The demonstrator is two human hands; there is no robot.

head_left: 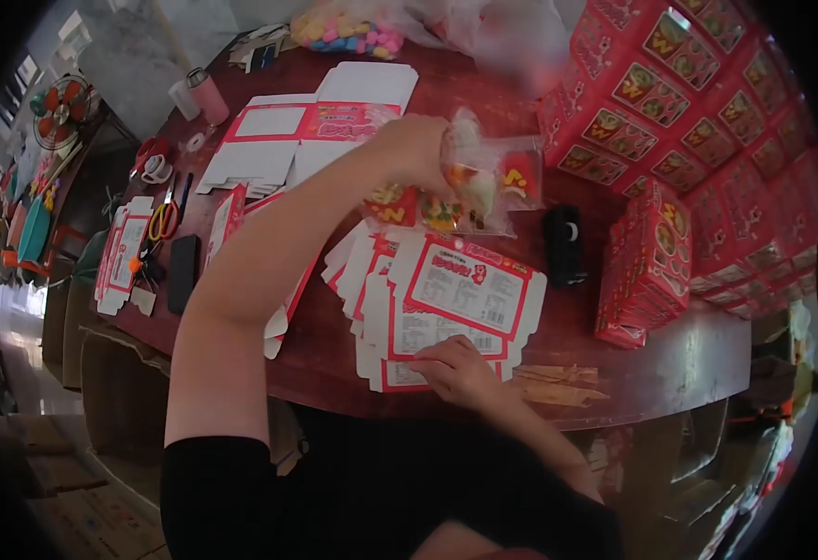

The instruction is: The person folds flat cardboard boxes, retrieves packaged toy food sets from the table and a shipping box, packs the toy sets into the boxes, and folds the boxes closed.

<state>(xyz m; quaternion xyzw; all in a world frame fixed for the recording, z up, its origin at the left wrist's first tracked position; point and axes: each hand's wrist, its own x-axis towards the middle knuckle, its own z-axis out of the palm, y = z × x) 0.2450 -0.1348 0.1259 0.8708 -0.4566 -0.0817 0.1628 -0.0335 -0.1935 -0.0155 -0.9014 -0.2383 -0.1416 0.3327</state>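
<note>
My left hand [414, 154] reaches across to several clear plastic bags with colourful pieces and is closed on one clear bag [472, 191]; its fingertips are partly hidden. Another bag with a red piece [518, 179] lies against it on the right, and more bagged pieces [390, 203] are under the wrist. Nearer my body, my right hand [462, 371] is closed at the lower part of a fanned stack of flat printed cartons, with its fingers on a flat carton [465, 286].
Unfolded white and pink cartons [353, 121] lie at the back. Stacked red boxes [652, 103] rise on the right, beside a black object [565, 245]. On the left are scissors [162, 220], a black phone [183, 273] and a pink bottle [207, 96]. Brown strips [558, 383] lie near the front edge.
</note>
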